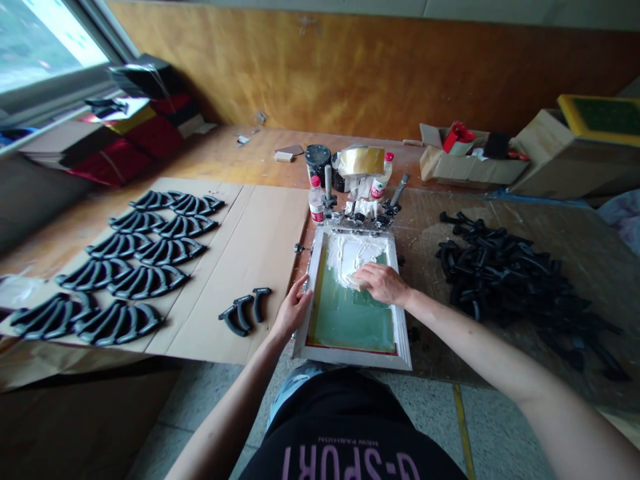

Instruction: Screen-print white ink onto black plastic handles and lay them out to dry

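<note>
A silk-screen printing frame [401, 333] with a pale metal border lies flat before me, its green mesh [345, 320] smeared with thick white ink [345, 257] over the upper part. My left hand [295, 307] grips the left side of the frame, thumb on the border. Over the mesh, my right hand [384, 283] pinches a small pale squeegee [359, 283], mostly covered by the fingers, at the lower edge of the ink. A hinge clamp [357, 220] holds the frame's far end. Left of my left hand lie several curved black plastic handles [243, 312].
Rows of black handles [150, 280] lie fanned on cardboard [220, 233] at left. A heap of similar black parts [505, 280] is at right. Behind the clamp stand red-capped bottles [317, 202] and a black tin [318, 163]. Open cardboard box [467, 167] at back right.
</note>
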Tool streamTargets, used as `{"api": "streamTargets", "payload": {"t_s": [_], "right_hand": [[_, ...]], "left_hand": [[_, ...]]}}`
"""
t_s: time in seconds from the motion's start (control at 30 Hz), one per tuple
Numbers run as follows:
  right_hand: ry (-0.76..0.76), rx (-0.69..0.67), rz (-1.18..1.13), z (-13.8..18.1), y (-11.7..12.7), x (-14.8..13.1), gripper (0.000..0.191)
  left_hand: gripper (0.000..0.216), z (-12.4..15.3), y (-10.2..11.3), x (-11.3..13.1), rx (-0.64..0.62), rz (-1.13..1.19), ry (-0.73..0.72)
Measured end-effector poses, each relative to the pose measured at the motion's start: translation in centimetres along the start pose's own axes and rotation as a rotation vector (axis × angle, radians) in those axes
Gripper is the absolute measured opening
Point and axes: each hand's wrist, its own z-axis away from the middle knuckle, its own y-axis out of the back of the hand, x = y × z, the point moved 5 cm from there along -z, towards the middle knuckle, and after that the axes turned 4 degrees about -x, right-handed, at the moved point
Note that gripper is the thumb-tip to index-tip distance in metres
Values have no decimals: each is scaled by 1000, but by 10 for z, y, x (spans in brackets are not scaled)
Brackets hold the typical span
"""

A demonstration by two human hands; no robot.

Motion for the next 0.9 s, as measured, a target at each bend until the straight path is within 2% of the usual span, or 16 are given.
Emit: {"api": "streamTargets", "payload": {"t_s": [0.07, 0.13, 0.23, 0.3, 0.37, 0.43, 0.5, 0.6, 0.7, 0.8, 0.83, 0.9], "right_hand": [[-85, 25, -29, -15, 13, 11, 21], [-210, 86, -26, -36, 31, 30, 38], [-386, 202, 4, -53, 61, 72, 59], [-501, 312, 6, -41, 78, 103, 57], [-664, 424, -14, -12, 88, 130, 47], [-818, 455, -53, 22, 80, 145, 39], [-860, 399, -103, 44, 55, 141, 36], [-669, 253, -149, 44, 6, 105, 38], [-467, 113, -52, 26, -26, 62, 40], [-505, 100, 50, 15, -26, 26, 18], [-502, 117, 59, 12, -23, 11, 15], [-399, 137, 56, 7, -21, -25, 16]], "left_hand": [[74, 4, 1, 8, -7, 3, 1], [75, 10, 3, 22, -7, 10, 0], [62, 19, 9, 53, 8, 19, -40], [56, 21, 12, 75, 21, 27, -85], [57, 15, 10, 98, 9, 95, -150], [54, 5, 5, 125, -3, 222, -294], [49, -6, -2, 149, -16, 316, -418], [48, -18, -13, 164, 5, 375, -422], [52, -17, -27, 141, 49, 439, -310], [53, -2, -59, 81, -122, 401, 38], [53, 6, -69, 59, -183, 396, 152], [47, 20, -81, 23, -229, 439, 285]]}}
